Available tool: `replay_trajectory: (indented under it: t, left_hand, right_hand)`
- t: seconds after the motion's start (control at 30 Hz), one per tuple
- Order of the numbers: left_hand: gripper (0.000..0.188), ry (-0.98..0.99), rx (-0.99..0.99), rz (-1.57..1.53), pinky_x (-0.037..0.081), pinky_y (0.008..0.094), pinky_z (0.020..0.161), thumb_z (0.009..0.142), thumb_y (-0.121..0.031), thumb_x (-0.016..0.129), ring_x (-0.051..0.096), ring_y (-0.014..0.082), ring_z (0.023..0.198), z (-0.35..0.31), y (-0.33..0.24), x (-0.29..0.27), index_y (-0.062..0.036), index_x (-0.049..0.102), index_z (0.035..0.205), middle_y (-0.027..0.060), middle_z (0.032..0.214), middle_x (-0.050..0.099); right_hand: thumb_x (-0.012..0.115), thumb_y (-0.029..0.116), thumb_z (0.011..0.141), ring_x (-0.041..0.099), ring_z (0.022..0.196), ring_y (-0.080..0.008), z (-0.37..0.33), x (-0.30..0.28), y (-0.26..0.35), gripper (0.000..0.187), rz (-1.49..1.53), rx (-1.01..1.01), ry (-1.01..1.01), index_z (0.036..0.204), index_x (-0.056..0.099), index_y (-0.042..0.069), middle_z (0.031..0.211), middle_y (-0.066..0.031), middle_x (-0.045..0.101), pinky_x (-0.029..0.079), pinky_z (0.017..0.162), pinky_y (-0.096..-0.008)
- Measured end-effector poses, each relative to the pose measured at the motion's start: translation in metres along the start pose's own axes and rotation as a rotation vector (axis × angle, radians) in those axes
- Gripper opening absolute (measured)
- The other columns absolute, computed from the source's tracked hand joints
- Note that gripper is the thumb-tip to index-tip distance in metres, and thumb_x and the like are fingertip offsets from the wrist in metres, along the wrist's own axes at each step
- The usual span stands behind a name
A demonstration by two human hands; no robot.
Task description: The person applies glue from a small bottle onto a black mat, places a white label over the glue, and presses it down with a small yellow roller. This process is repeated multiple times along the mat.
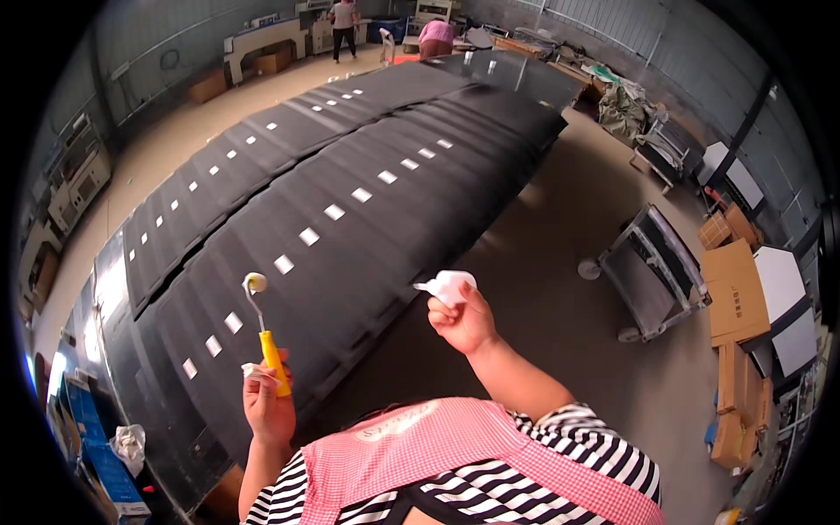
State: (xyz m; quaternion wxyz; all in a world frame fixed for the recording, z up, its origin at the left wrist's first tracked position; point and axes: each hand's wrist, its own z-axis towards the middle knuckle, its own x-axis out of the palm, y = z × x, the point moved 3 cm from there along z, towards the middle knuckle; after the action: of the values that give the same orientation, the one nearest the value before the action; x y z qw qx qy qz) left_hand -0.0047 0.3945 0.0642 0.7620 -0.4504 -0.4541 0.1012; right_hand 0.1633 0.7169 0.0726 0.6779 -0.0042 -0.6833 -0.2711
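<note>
My left hand is closed around the yellow handle of a small paint roller, held upright with its pale head at the top. A small piece of white material is also pinched in that hand. My right hand grips a white squeeze bottle, its narrow spout pointing left. Both hands are raised near the front edge of long black sheets spread on a table. White rectangular patches lie along the sheets in two rows. What the patches are made of cannot be made out.
A wheeled cart stands to the right, with cardboard boxes beyond it. At lower left is a blue box beside a crumpled plastic bag. Two people are at the far end, near machines.
</note>
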Motion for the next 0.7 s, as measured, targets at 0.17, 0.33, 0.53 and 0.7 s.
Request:
replay_trajectory:
  t: [0.17, 0.33, 0.53, 0.7]
  left_hand:
    - [0.012, 0.136, -0.055, -0.128, 0.042, 0.0339, 0.086, 0.097, -0.022, 0.062, 0.053, 0.0198, 0.098, 0.052, 0.108, 0.128, -0.0102, 0.06, 0.094, 0.015, 0.123, 0.058]
    - [0.012, 0.211, -0.047, -0.049, 0.039, 0.0317, 0.088, 0.097, -0.02, 0.063, 0.051, 0.0169, 0.1, 0.111, 0.193, 0.221, -0.0088, 0.063, 0.095, 0.0105, 0.119, 0.057]
    - [0.017, 0.175, -0.098, -0.011, 0.034, 0.0325, 0.099, 0.095, -0.021, 0.067, 0.052, 0.0162, 0.109, 0.191, 0.267, 0.284, -0.0055, 0.07, 0.102, 0.0081, 0.124, 0.059]
    - [0.02, 0.18, -0.145, -0.037, 0.051, 0.0379, 0.095, 0.095, -0.016, 0.067, 0.058, 0.0192, 0.115, 0.277, 0.338, 0.326, 0.0013, 0.069, 0.103, 0.0056, 0.125, 0.048]
  right_hand:
    - [0.07, 0.04, 0.089, 0.044, 0.06, -0.0091, -0.034, -0.046, 0.132, 0.034, 0.103, -0.1, -0.104, 0.092, 0.058, 0.009, 0.068, -0.0012, 0.05, 0.037, 0.055, -0.0228]
    - [0.064, 0.043, 0.093, 0.064, 0.073, -0.0175, -0.056, -0.085, 0.249, 0.036, 0.079, -0.217, -0.131, 0.097, 0.069, 0.007, 0.084, -0.0083, 0.068, 0.052, 0.065, -0.0277]
    - [0.07, 0.038, 0.091, 0.067, 0.078, -0.0176, -0.033, -0.121, 0.342, 0.032, -0.039, -0.301, -0.341, 0.105, 0.068, 0.009, 0.09, -0.008, 0.069, 0.057, 0.066, -0.0275]
    - [0.074, 0.035, 0.087, 0.067, 0.079, -0.0182, 0.021, -0.167, 0.422, 0.035, -0.206, -0.285, -0.379, 0.11, 0.065, 0.01, 0.094, -0.0084, 0.068, 0.056, 0.065, -0.0276]
